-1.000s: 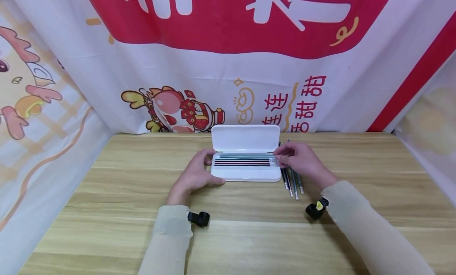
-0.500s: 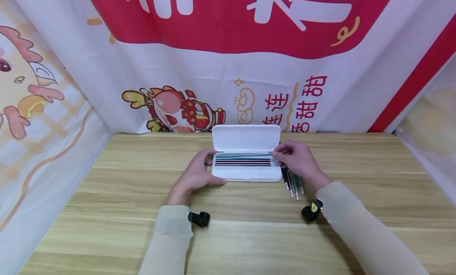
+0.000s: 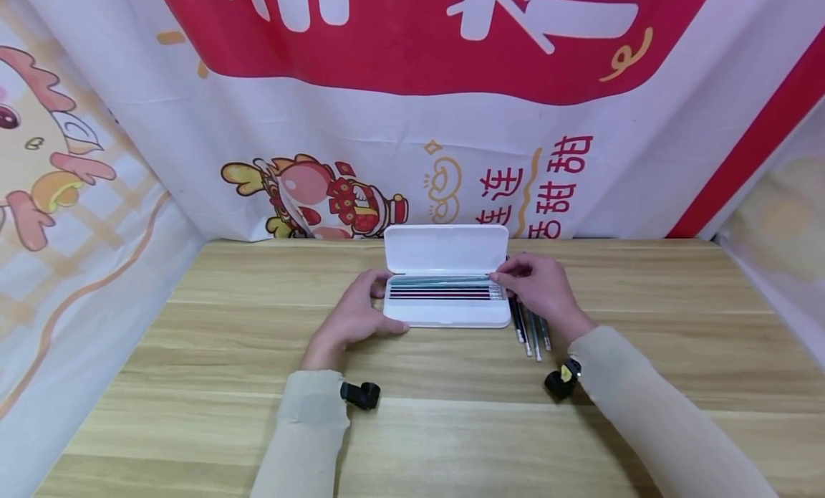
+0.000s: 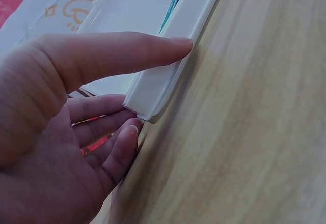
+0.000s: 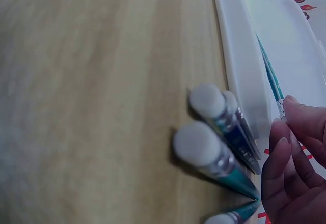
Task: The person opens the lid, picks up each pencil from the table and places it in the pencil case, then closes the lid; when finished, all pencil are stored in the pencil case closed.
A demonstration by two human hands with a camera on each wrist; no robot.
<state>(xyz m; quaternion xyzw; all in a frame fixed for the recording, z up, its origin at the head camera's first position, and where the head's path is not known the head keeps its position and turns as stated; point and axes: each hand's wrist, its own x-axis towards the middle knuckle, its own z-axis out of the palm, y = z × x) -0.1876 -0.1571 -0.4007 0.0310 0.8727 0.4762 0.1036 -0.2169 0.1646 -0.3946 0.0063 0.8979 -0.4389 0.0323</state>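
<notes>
A white pencil case (image 3: 445, 315) lies open near the back of the wooden table, its lid (image 3: 446, 249) raised behind it. My left hand (image 3: 357, 313) holds the case's left end, with the thumb (image 4: 153, 53) along the front rim and the fingers (image 4: 104, 113) bent round the end. At the other end, my right hand (image 3: 538, 286) pinches a teal pencil (image 5: 272, 76) near its eraser end, between thumb and fingertips. That pencil lies along the back of the case, partly covered by the hand. Several dark pencils (image 3: 438, 294) lie side by side in the case, erasers to the right.
Several loose pencils (image 3: 533, 333) lie on the table just right of the case, white erasers toward the front, partly under my right hand. A printed cloth (image 3: 399, 118) hangs right behind the table's back edge. Wood tabletop (image 3: 451, 441) stretches in front of the case.
My right hand has shifted slightly left with the teal pencil, which now lies along the back of the case by the other teal one. The left hand has stayed in place.
</notes>
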